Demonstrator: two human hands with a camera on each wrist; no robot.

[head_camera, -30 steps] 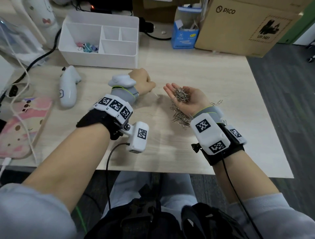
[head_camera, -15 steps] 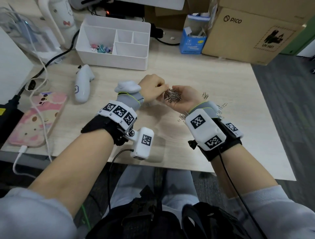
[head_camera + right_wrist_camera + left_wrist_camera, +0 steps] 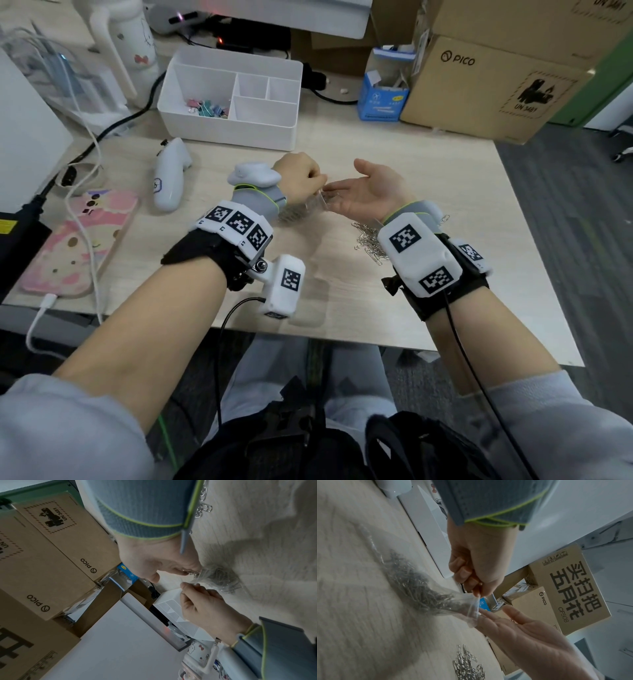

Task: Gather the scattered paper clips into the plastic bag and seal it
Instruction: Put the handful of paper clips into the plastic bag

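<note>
Left of the left hand (image 3: 298,178), a white controller (image 3: 170,174) lies on the pale wood worktop (image 3: 428,294). That hand pinches the mouth of the plastic bag (image 3: 426,588), holding paper clips. The right hand (image 3: 371,192), palm up and fingers relaxed, touches the mouth; loose paper clips (image 3: 368,240) lie beneath its wrist. Cardboard boxes (image 3: 486,85) stand beyond.

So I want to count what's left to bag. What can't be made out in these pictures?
- Loose paper clips: head view, the right wrist rig covers part of the pile; left wrist view cuts it at the bottom edge.
- Plastic bag: its contents blur together, uncountable.
- Right hand: whether any clips remain at its fingertips, too small to tell.
- Left hand: its pinch on the bag's mouth is hidden in head view.
</note>
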